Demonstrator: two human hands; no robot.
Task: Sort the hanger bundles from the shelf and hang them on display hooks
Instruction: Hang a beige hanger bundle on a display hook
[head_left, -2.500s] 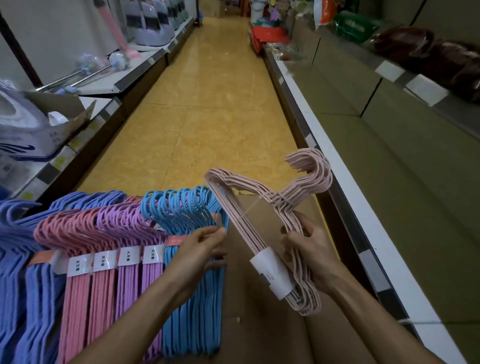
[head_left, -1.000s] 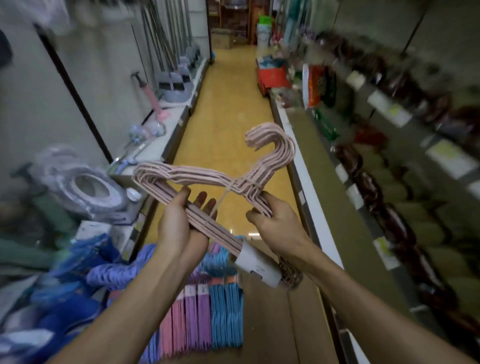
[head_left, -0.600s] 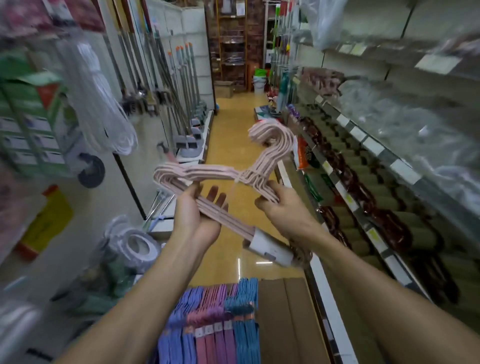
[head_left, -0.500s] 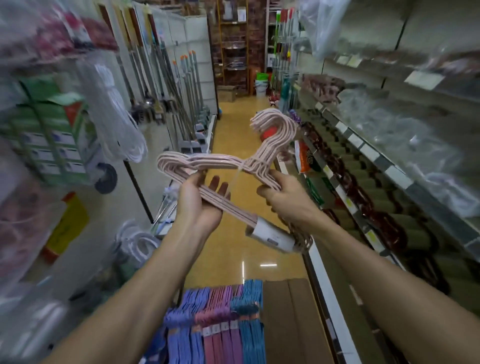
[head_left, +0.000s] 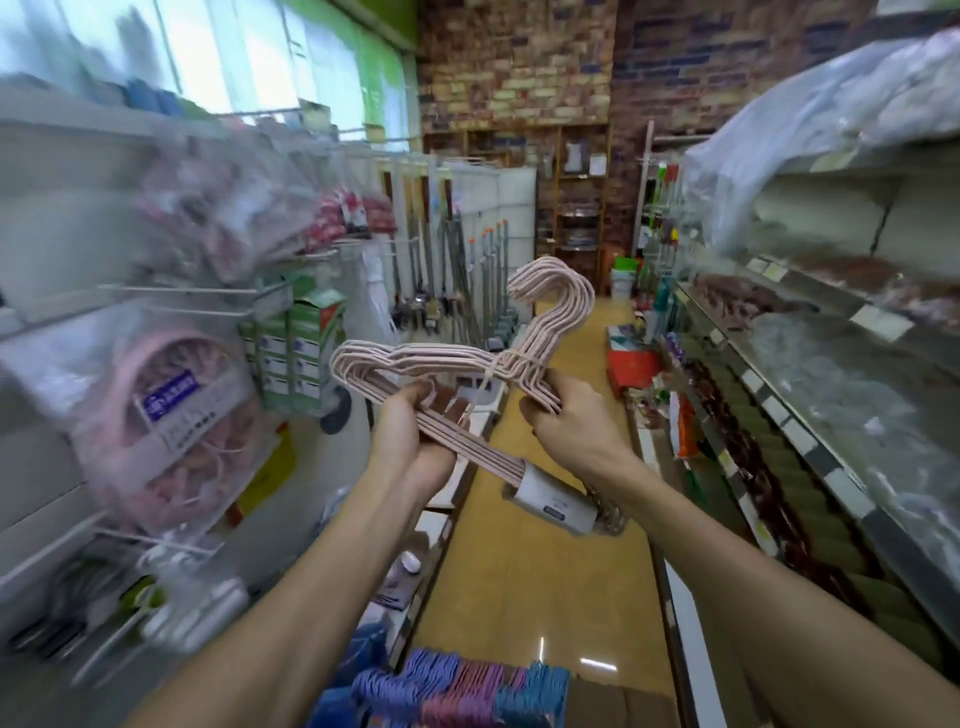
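Hangers, a pale pink bundle (head_left: 441, 374), held up at chest height over the aisle. The left hand (head_left: 410, 441) grips the lower bar from beneath, fingers curled round it; the right hand (head_left: 566, 421) pinches the shoulder just below the hooks, fingers pressed together. A white paper label (head_left: 553, 506) wraps the bar beyond the left fingers. Open yellow floor (head_left: 524, 571) runs ahead between shelving. Wire display hooks (head_left: 187, 299) on the left are blurred. Blue, pink and purple bundles (head_left: 462, 688) are cut off below.
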